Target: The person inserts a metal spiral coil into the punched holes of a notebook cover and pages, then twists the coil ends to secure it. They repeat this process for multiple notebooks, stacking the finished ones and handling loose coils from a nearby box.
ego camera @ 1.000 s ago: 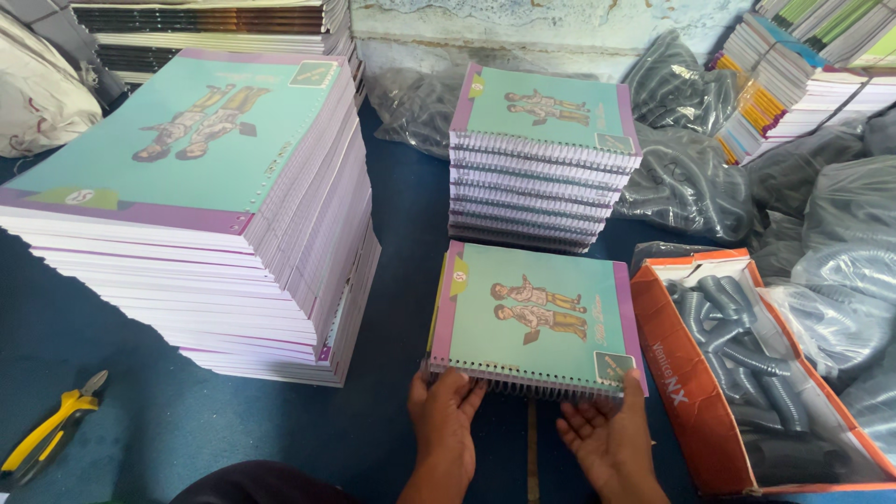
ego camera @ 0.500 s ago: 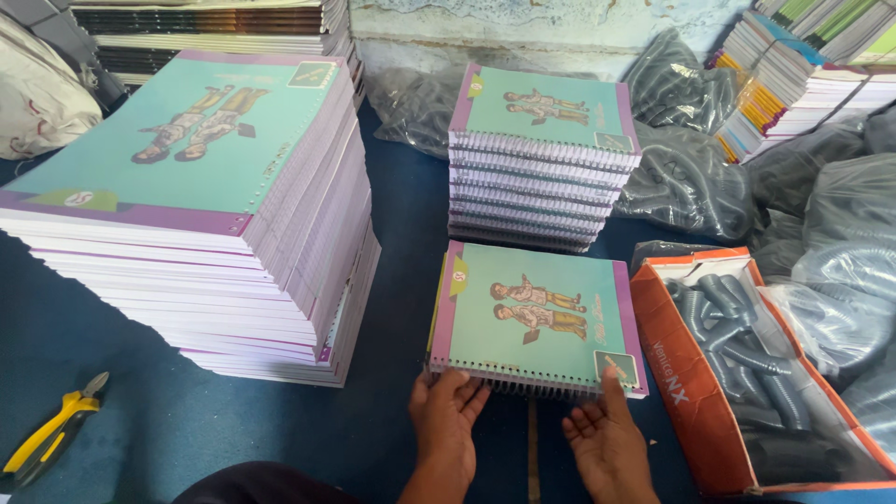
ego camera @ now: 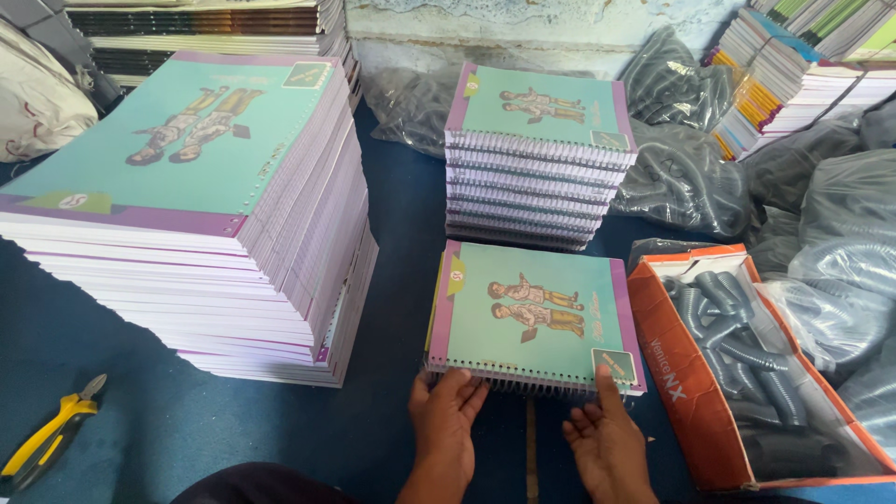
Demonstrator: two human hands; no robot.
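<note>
— Working the bound edge: the left hand (ego camera: 446,422) lies flat with fingers spread at the near-left corner of a teal spiral notebook (ego camera: 532,315), while the right hand (ego camera: 607,439) stretches its fingers onto the near-right corner. Neither grip is clenched; both are loose, pressing rather than grasping.

— Where does the notebook lie?

— On the blue surface (ego camera: 187,420) just ahead of both grips, its wire coil (ego camera: 523,383) turned toward them. Beyond it stands a pile of bound notebooks (ego camera: 541,177); well left of the left grip rises a tall stack of unbound books (ego camera: 187,215).

— And the step?

— Seemingly seating or checking the coil along the edge. The next move would call for a firm hold on both corners before the book is lifted.

— Anything else close by?

— An orange carton of dark coils (ego camera: 747,373) just right of the right grip; yellow pliers (ego camera: 51,443) far left.
</note>
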